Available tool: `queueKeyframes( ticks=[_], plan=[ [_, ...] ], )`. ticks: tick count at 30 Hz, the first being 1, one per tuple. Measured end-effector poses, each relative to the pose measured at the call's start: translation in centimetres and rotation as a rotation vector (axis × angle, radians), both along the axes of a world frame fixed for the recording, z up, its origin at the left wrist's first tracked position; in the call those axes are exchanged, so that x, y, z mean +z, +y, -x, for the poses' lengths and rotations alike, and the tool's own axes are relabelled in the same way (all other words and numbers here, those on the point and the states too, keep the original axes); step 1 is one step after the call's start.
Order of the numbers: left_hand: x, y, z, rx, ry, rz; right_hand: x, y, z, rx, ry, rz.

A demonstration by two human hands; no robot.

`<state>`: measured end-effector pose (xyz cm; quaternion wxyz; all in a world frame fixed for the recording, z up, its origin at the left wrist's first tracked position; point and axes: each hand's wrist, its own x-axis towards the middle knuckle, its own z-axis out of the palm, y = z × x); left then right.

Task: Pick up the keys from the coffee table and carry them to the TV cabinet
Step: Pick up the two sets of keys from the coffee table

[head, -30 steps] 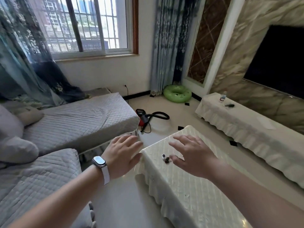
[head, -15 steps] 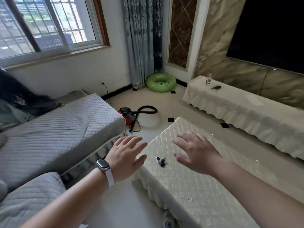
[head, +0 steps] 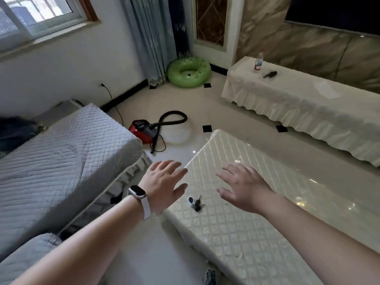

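**While the keys lie untouched, your hands spread above the counter**

With both arms stretched forward, you hold your left hand (head: pixel 162 186) and right hand (head: pixel 244 188) palm-down, fingers splayed wide, neither gripping anything. Your left hand, a smartwatch (head: pixel 137 192) on its wrist with a pale strap, hangs over the near-left corner of the counter (head: pixel 257 233), part of it past the edge above the floor. Your right hand hangs over the counter's quilted cream cover. Between the two hands, slightly nearer you, the keys (head: pixel 195 202) lie flat on the cover close to the left edge: a dark bunch with a small white-and-dark fob touching it. Neither hand touches them.

Across a strip of glossy tiled floor, the TV cabinet (head: pixel 308 105) runs along the marble wall under a cream ruffled cloth, below the dark screen (head: pixel 333 13). On its far end stand a small clear bottle (head: pixel 258 61) with a red cap and, just beside it, a dark object (head: pixel 269 74) you cannot identify at this size. A pale sheet (head: pixel 327 90) lies farther along the top.

To your left sit grey quilted sofa cushions (head: pixel 61 157). Beyond the counter, a red vacuum cleaner (head: pixel 144 130) with a black hose rests on the floor, and a green inflatable ring (head: pixel 189 72) lies by the curtain (head: pixel 148 38).
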<state>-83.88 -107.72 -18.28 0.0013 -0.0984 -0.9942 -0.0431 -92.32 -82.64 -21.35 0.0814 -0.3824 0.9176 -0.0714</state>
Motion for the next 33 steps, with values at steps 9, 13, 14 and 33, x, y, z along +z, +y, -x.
queueKeyframes(
  ticks=[9, 13, 14, 33],
  plan=[
    [-12.9, -0.9, 8.5, -0.073, -0.189, -0.037, -11.0, 0.8, 4.0, -0.207, -0.203, -0.105],
    [-22.1, -1.0, 10.7, -0.074, -0.303, -0.096, -18.9, 0.8, 3.9, -0.310, -0.316, -0.155],
    [-24.4, -0.9, 11.0, -0.045, -0.329, -0.137, -20.8, 0.9, 4.0, -0.332, -0.347, -0.172],
    [-51.7, -0.8, 12.3, 0.045, -0.453, -0.111, -47.1, 0.1, 11.8, -0.564, -0.309, -0.154]
  ],
)
